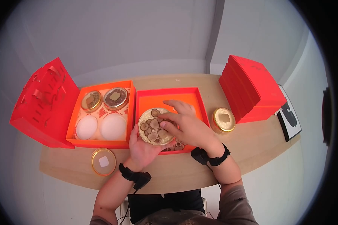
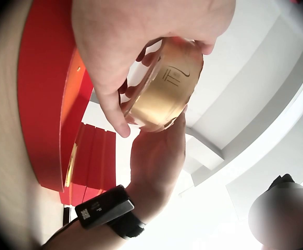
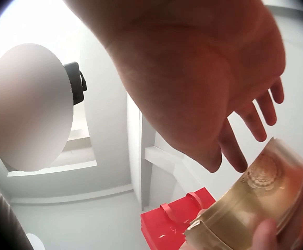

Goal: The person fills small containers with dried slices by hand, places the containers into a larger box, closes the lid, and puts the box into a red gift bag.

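Observation:
My left hand [image 1: 144, 150] grips a round gold-coloured jar [image 2: 164, 86] from the side and below, above the red box [image 1: 198, 98] with an orange inside. The jar's top is off, and thin dried slices [image 1: 154, 123] with dark rims fill it in the head view. My right hand [image 1: 187, 125] hovers over the jar with its thumb and forefinger close together at the slices. Its other fingers [image 3: 266, 112] stretch out loosely in the right wrist view. More dried slices [image 1: 179, 145] lie at the box's near edge, partly covered by the jar and right forearm.
Left stands an orange box [image 1: 101, 143] with two filled jars and two round white hollows. Beyond it is a red gift bag [image 1: 45, 101]. A gold-rimmed lid [image 1: 104, 162] lies near the table edge. Right are a closed gold jar [image 1: 224, 120], red bags [image 1: 251, 90] and a black-framed board [image 1: 290, 116].

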Available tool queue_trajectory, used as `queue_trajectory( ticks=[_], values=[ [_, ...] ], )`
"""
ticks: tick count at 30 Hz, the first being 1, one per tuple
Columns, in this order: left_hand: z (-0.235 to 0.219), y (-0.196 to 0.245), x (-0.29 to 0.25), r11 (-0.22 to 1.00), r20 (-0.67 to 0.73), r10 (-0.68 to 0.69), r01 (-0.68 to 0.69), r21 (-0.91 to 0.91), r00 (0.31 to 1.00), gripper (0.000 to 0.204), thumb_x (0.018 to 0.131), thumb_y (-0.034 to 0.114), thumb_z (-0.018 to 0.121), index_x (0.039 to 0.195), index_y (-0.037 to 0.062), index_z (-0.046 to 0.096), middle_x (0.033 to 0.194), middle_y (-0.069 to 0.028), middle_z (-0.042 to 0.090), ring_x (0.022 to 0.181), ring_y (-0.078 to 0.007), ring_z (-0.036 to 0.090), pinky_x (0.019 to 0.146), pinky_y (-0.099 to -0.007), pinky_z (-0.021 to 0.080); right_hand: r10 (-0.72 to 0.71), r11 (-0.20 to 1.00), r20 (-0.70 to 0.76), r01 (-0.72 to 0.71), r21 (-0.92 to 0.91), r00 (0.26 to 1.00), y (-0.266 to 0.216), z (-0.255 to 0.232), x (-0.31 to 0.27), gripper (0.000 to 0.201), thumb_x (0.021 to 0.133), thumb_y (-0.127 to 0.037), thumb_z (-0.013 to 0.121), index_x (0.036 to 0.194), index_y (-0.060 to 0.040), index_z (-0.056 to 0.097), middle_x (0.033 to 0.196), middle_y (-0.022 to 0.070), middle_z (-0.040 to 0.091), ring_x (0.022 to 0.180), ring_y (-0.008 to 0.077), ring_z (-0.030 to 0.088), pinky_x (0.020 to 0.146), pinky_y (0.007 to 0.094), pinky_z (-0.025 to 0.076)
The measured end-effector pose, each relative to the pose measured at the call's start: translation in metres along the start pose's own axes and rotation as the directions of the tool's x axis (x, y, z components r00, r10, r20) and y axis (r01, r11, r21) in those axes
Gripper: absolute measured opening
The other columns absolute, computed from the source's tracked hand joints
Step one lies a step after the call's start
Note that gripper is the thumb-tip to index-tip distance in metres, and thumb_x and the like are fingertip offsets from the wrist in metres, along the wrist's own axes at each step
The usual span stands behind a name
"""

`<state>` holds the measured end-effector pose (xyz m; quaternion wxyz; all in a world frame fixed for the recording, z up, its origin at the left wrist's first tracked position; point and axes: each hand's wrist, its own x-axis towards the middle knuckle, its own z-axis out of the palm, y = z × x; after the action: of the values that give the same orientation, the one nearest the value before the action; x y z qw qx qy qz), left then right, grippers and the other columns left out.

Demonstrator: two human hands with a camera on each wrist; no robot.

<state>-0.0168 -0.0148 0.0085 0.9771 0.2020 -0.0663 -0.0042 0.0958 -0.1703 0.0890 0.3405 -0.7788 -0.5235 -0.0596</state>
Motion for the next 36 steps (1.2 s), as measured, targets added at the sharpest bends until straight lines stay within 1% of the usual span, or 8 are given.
queue_trajectory(
  ticks=[10,16,18,19,21,27,34,36],
  values=[
    [0.002,0.001,0.001,1.0,-0.012,0.017,-0.017,0.017,1.0,0.076,0.1,0.067,0.033,0.158,0.0179,0.032,0.16,-0.0106,0.039,0.146,-0.0346,0.039,0.112,-0.0649,0.037,-0.001,1.0,0.008,0.001,0.026,1.0,-0.006,-0.007,0.001,0.028,0.095,-0.027,0.067,0.115,-0.0091,0.075,0.141,0.0207,0.054,0.134,0.0415,0.045,0.113,0.0502,0.035],
    [0.003,0.014,0.001,0.993,-0.055,0.113,-0.111,0.049,0.992,0.077,0.099,0.068,0.036,0.157,0.017,0.034,0.159,-0.0112,0.039,0.144,-0.0364,0.041,0.11,-0.0643,0.039,0.153,0.976,-0.091,-0.136,0.171,0.984,0.009,-0.022,0.01,0.026,0.097,-0.023,0.064,0.112,-0.0024,0.068,0.123,0.0197,0.064,0.115,0.0348,0.06,0.099,0.0434,0.047],
    [0.005,0.018,-0.001,0.991,-0.093,0.132,-0.132,0.017,0.987,0.077,0.099,0.068,0.037,0.156,0.0168,0.034,0.159,-0.0112,0.04,0.144,-0.0365,0.041,0.11,-0.0641,0.039,0.401,0.88,0.034,-0.395,0.265,0.915,0.011,-0.019,0.009,0.025,0.096,-0.022,0.064,0.107,0.0005,0.066,0.113,0.0174,0.067,0.107,0.0326,0.064,0.091,0.0422,0.051],
    [0.005,0.02,-0.002,0.987,-0.115,0.159,-0.16,-0.002,0.981,0.077,0.099,0.067,0.038,0.156,0.0167,0.034,0.158,-0.0112,0.04,0.144,-0.0366,0.041,0.11,-0.064,0.039,0.405,0.878,0.041,-0.401,0.263,0.914,0.013,-0.015,0.008,0.025,0.096,-0.022,0.064,0.107,0.0005,0.066,0.113,0.0174,0.067,0.107,0.0326,0.064,0.091,0.0422,0.051],
    [0.003,0.022,-0.003,0.987,-0.106,0.158,-0.16,-0.01,0.982,0.077,0.098,0.067,0.04,0.157,0.0167,0.034,0.158,-0.0112,0.04,0.144,-0.0357,0.04,0.111,-0.0643,0.038,0.421,0.883,0.29,-0.461,0.085,0.86,0.025,0.001,0.005,0.026,0.094,-0.022,0.066,0.112,-0.0031,0.068,0.116,0.0156,0.066,0.109,0.0334,0.064,0.092,0.044,0.051],
    [0.001,0.024,-0.003,0.983,-0.115,0.177,-0.181,-0.029,0.978,0.078,0.098,0.067,0.04,0.157,0.0175,0.033,0.159,-0.0101,0.039,0.146,-0.0346,0.038,0.114,-0.0658,0.035,0.105,0.993,0.553,-0.059,-0.102,0.827,0.038,0.051,-0.014,0.038,0.085,-0.019,0.073,0.123,-0.0153,0.07,0.132,0.0155,0.059,0.119,0.0347,0.06,0.099,0.0452,0.052],
    [-0.001,0.023,-0.002,0.985,-0.082,0.163,-0.167,-0.046,0.983,0.078,0.099,0.067,0.039,0.158,0.0185,0.032,0.162,-0.0096,0.036,0.148,-0.0346,0.036,0.115,-0.0663,0.032,0.097,0.983,0.553,0.007,-0.183,0.827,0.033,0.066,-0.015,0.039,0.083,-0.014,0.073,0.122,-0.0142,0.071,0.13,0.0179,0.06,0.118,0.0352,0.061,0.1,0.0443,0.052],
    [-0.001,0.023,-0.001,0.985,-0.092,0.165,-0.169,-0.036,0.982,0.078,0.099,0.067,0.039,0.158,0.0177,0.031,0.161,-0.0098,0.037,0.147,-0.0351,0.036,0.114,-0.0675,0.033,0.223,0.972,0.716,-0.094,-0.215,0.662,0.017,0.051,-0.002,0.028,0.083,-0.011,0.071,0.111,-0.0105,0.072,0.112,0.0176,0.067,0.105,0.0333,0.066,0.09,0.0423,0.055]
  ],
)
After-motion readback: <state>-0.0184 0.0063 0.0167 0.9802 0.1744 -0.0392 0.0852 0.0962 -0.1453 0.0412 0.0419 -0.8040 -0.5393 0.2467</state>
